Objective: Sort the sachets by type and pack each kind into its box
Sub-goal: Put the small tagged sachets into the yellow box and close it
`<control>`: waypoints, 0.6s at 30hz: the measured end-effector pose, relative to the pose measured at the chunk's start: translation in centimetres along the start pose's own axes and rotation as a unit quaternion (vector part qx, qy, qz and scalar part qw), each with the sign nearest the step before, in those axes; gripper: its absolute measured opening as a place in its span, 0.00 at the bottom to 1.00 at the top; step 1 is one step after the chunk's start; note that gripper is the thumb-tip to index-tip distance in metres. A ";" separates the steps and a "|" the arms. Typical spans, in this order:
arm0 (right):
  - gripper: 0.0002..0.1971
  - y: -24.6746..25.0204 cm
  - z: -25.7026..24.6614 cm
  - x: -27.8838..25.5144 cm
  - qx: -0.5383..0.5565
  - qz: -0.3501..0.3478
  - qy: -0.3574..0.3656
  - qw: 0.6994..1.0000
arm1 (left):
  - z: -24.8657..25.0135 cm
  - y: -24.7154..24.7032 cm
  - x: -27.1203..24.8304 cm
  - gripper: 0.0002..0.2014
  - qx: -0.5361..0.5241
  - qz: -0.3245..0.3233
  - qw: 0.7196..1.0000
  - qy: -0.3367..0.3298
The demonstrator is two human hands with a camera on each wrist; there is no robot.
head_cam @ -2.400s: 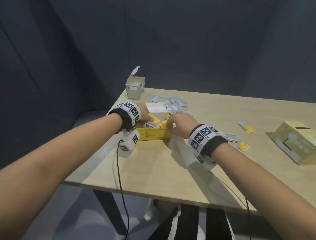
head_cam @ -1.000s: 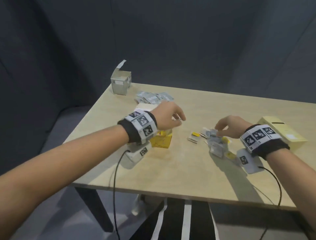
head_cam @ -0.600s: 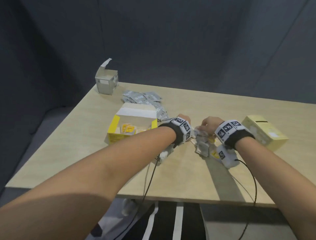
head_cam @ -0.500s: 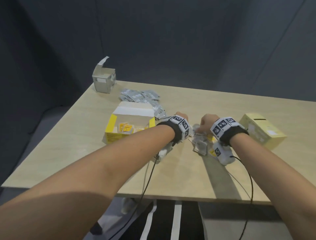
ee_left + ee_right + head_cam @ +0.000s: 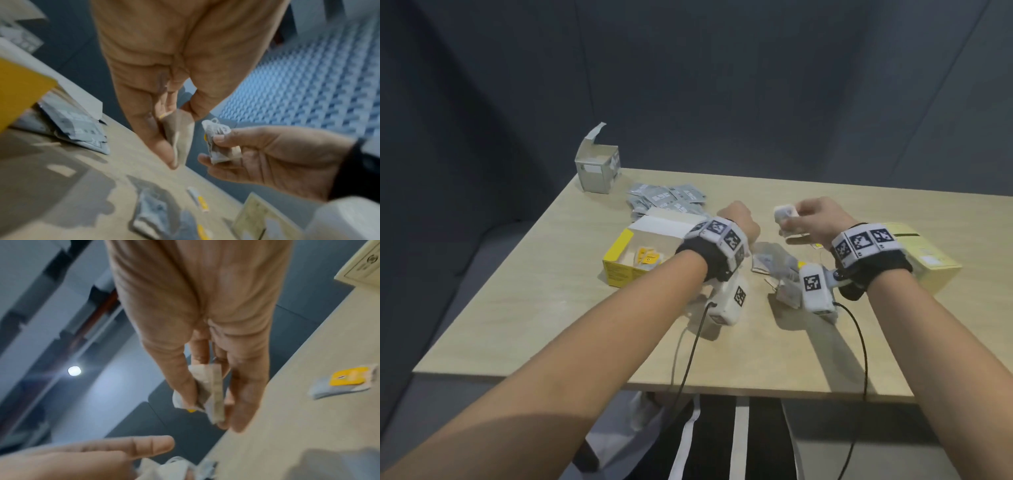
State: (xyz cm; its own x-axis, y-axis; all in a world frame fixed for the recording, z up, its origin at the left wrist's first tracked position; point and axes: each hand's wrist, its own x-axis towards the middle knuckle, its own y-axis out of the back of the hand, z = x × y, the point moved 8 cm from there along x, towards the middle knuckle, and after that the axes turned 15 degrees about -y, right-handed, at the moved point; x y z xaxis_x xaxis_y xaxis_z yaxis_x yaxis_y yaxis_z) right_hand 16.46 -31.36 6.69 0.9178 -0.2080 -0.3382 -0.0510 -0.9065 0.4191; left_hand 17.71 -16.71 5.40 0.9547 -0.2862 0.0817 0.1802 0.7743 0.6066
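My right hand (image 5: 812, 219) is lifted above the table and pinches a small bunch of white sachets with yellow tabs (image 5: 786, 215), seen closer as the sachets (image 5: 205, 391) between its thumb and fingers. Just left of it, my left hand (image 5: 739, 222) holds one more pale sachet (image 5: 180, 136) between thumb and fingers. More loose sachets (image 5: 774, 265) lie on the table under both wrists. The open yellow box (image 5: 619, 265) with yellow-tab sachets inside stands to the left. Beyond it lie a heap of grey sachets (image 5: 667, 198) and an open grey box (image 5: 597, 169).
A pale yellow box (image 5: 928, 263) lies on the wooden table (image 5: 551, 308) right of my right wrist. One yellow-tab sachet (image 5: 345, 381) lies alone near that box. Cables hang from both wrist cameras over the table's front edge.
Both hands left the yellow box and went right to the loose pile. They have since risen from it, each holding sachets, and have drawn slightly apart.
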 end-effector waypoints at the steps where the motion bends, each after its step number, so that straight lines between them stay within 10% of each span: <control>1: 0.05 0.1 -0.4 -0.7 0.057 -0.010 0.012 0.998 | -0.2 0.2 -0.3 0.13 -0.073 0.016 0.997 0.014; 7: 0.05 0.7 -2.5 -3.5 0.024 0.168 0.134 0.976 | -0.5 2.4 -1.7 0.16 -0.241 0.105 0.965 -0.022; 11: 0.02 -0.7 -5.2 -7.6 -0.058 0.313 0.296 0.901 | -1.2 4.0 -2.5 0.14 -0.304 0.164 0.938 -0.011; 18: 0.05 -4.4 -6.8 -9.3 -0.085 0.320 0.408 0.851 | -1.3 4.9 -3.1 0.17 -0.421 0.130 0.898 -0.002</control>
State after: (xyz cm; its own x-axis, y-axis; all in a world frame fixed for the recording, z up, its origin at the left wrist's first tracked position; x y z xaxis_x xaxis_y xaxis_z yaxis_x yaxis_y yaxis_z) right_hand 10.83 -22.97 13.70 0.6954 -0.2513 0.6733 -0.6483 -0.6235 0.4369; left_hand 15.96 -11.24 7.10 0.9900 -0.0337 0.1371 0.0670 0.9671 -0.2456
